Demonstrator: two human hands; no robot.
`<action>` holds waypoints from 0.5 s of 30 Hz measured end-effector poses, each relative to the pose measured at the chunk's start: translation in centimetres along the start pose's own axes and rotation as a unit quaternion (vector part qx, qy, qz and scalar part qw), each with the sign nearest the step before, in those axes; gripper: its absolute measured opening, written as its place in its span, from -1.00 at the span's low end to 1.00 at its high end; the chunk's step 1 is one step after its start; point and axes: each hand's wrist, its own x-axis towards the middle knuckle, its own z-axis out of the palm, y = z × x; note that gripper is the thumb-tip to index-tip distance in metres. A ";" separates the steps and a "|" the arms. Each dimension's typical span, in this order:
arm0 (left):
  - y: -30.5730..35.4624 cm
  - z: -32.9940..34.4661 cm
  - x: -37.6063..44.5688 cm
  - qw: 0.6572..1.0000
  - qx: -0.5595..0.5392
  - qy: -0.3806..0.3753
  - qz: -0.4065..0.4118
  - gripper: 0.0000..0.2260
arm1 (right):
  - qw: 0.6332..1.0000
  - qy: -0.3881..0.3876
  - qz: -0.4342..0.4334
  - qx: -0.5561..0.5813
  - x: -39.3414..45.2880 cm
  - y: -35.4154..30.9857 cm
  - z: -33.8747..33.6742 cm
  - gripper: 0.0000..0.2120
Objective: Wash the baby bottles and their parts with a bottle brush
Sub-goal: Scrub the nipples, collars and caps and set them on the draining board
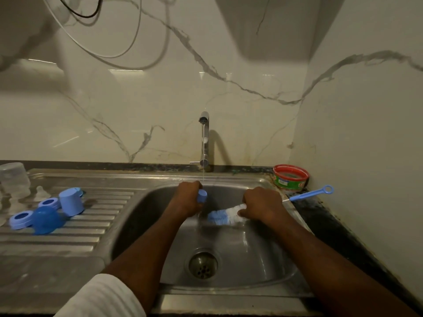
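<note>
Crosswise: bottle brush [231, 213] bristles left, handle loop pointing right

Sink basin [240, 252] open below hands; tap [204, 143] behind; blue parts [45, 209] crowd drainboard [68, 241].

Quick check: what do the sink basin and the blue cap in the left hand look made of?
The brushed grey sink basin looks like stainless steel: dull metallic sheen with soft reflections. The small light-blue cap, gripped by the left hand, looks like matte opaque plastic: even colour, no glint.
</note>
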 end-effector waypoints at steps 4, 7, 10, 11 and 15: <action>-0.2 0.1 0.1 1.000 -0.024 0.010 -0.005 -0.40 | 1.000 0.005 0.002 0.001 -0.1 0.0 0.1 -0.59; -0.5 0.7 0.4 0.998 -0.036 -0.019 -0.042 -0.46 | 1.000 0.005 0.004 0.002 -0.1 0.1 0.1 -0.59; -0.9 1.2 0.5 0.996 -0.046 -0.042 -0.058 -0.68 | 1.000 -0.002 0.000 -0.005 -0.2 0.0 0.0 -0.59; -1.0 1.3 0.6 0.996 -0.055 -0.037 -0.061 -0.72 | 1.000 -0.003 -0.002 -0.007 -0.2 -0.1 0.0 -0.59; -1.0 1.6 0.8 0.995 -0.077 -0.011 -0.063 -0.66 | 1.000 -0.001 -0.004 -0.006 -0.3 -0.3 0.0 -0.60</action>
